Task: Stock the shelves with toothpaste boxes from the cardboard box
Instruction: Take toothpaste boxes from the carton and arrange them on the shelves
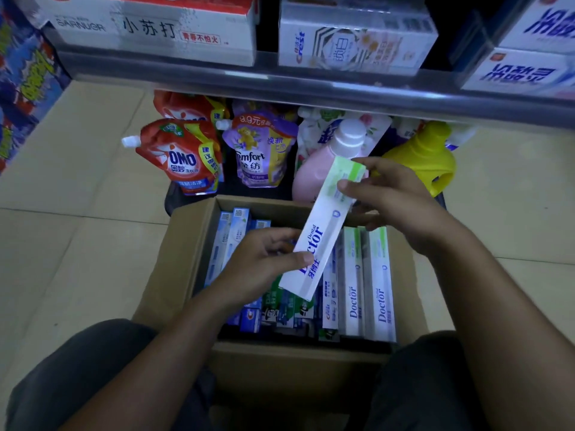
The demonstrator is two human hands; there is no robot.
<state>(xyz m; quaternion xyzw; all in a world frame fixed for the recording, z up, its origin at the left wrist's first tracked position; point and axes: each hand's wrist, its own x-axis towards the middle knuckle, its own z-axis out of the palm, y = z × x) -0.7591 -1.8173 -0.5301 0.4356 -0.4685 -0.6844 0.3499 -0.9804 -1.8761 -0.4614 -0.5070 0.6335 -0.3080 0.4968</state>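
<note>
Left hand point(264, 262), right hand point(395, 197) hold toothpaste box point(323, 237), partly hiding cartons point(353, 293) beneath.

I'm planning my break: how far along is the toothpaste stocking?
The shelf above already holds toothpaste boxes. The left hand and right hand hold one white Doctor box over the cardboard box. Many packs lie inside, so much looks left.

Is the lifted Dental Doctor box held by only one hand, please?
No, the left hand and right hand both grip the Dental Doctor box.
</note>
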